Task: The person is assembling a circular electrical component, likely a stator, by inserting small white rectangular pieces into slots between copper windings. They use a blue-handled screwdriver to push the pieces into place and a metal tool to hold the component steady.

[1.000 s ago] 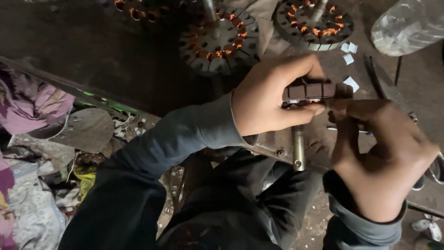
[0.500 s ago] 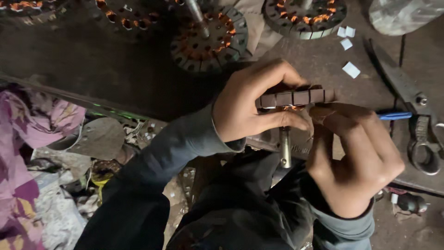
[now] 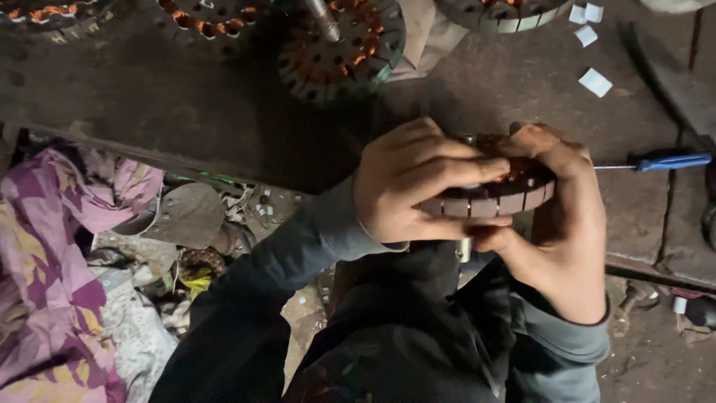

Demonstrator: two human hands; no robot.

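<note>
The round motor part (image 3: 488, 195) in the middle of the frame looks like dull grey metal with orange copper wire inside. The bench (image 3: 186, 112) looks like dark, rough, scratched wood or metal; hard to tell. Another round part (image 3: 339, 48) at the top shows shiny copper wire. The screwdriver (image 3: 667, 160) at right has a smooth blue plastic handle. White paper bits (image 3: 594, 80) look matt. Soft purple cloth (image 3: 52, 254) lies at lower left.

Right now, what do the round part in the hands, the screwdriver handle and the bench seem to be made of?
The round part looks like stacked metal: dull grey segmented rim, with copper-orange wire showing inside. Both the left hand and the right hand grip it. The screwdriver handle looks like glossy blue plastic. The bench seems worn, dark wood, though grime leaves that open.
</note>
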